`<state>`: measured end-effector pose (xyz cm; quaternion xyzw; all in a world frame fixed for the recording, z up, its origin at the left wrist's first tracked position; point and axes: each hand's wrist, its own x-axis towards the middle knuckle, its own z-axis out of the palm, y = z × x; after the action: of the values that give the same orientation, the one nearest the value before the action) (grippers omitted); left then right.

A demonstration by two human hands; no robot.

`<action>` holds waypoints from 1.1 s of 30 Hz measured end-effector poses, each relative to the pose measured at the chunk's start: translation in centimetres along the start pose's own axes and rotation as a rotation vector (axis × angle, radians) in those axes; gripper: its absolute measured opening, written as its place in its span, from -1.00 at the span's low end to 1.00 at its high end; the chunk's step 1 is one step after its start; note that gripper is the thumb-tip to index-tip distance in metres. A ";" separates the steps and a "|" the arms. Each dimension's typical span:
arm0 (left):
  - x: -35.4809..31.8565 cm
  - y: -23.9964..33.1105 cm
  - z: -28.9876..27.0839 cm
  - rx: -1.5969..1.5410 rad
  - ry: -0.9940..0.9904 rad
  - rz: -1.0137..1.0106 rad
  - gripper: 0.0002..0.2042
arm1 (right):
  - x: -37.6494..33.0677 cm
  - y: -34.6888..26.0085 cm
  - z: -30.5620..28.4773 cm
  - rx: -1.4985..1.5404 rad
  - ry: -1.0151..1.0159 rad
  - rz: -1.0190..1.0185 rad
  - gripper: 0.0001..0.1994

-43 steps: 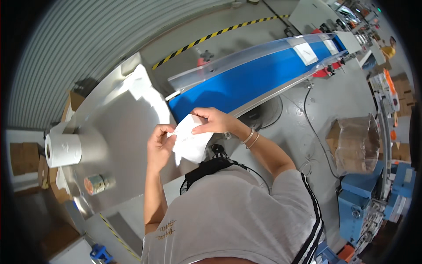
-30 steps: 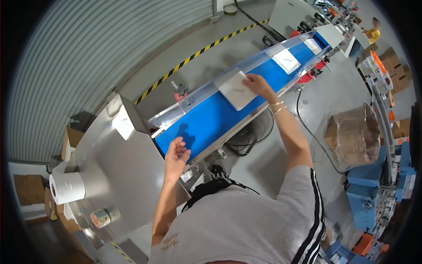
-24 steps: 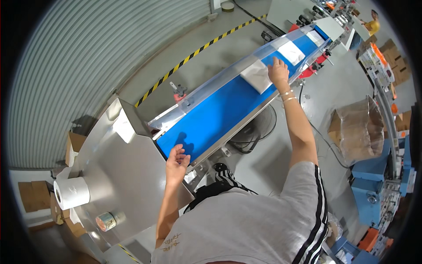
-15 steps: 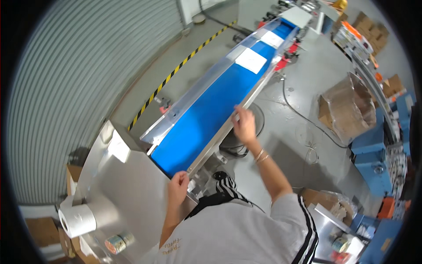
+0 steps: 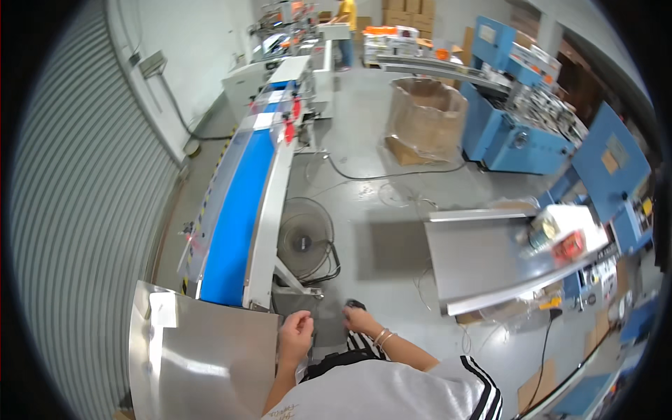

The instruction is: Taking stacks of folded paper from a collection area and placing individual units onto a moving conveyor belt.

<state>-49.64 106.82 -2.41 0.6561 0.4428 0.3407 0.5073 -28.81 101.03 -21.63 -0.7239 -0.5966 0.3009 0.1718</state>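
A pale shirt [image 5: 381, 392], its right sleeve edged with black stripes, is framed nearest. Just beyond it, the left hand [image 5: 295, 334] is held near the edge of a metal table [image 5: 217, 343], its fingers bent inward; nothing is seen in its grip, though how tightly it is closed cannot be told. The right hand [image 5: 360, 321], bangles [image 5: 383, 338] worn at its wrist, is held close by above a dark shoe, its fingers curled and blurred; whether anything is gripped cannot be told. A flat white piece [image 5: 164, 310] is placed at the table's far left corner. Past the table, a blue conveyor belt [image 5: 236, 227] is flanked by a floor fan [image 5: 304, 234]. White packets [image 5: 263, 121] are carried on the belt's far stretch, well apart from both hands. Farther right, a carton [image 5: 427, 112] is lined with clear plastic. In the background, a yellow shirt is worn by a person [image 5: 344, 21].
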 end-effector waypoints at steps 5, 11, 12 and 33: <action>-4.0 1.6 6.0 0.115 -0.313 0.146 -0.82 | -11.6 4.7 1.5 0.193 -0.417 0.104 -0.54; -7.1 6.8 16.2 0.005 -0.585 0.262 -0.85 | -26.4 11.8 2.5 0.211 -0.096 0.446 -0.54; -7.5 7.2 18.3 -0.031 -0.628 0.264 -0.86 | -28.6 13.2 2.9 0.279 -0.028 0.529 -0.56; -14.2 19.7 54.2 0.125 -0.849 0.774 -0.71 | -53.0 33.7 -14.7 0.978 0.892 0.842 -0.78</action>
<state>-1.74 72.11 3.00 0.8782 -0.0525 0.1816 0.4393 0.52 43.65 -18.69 -0.7838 0.0537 0.2502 0.5658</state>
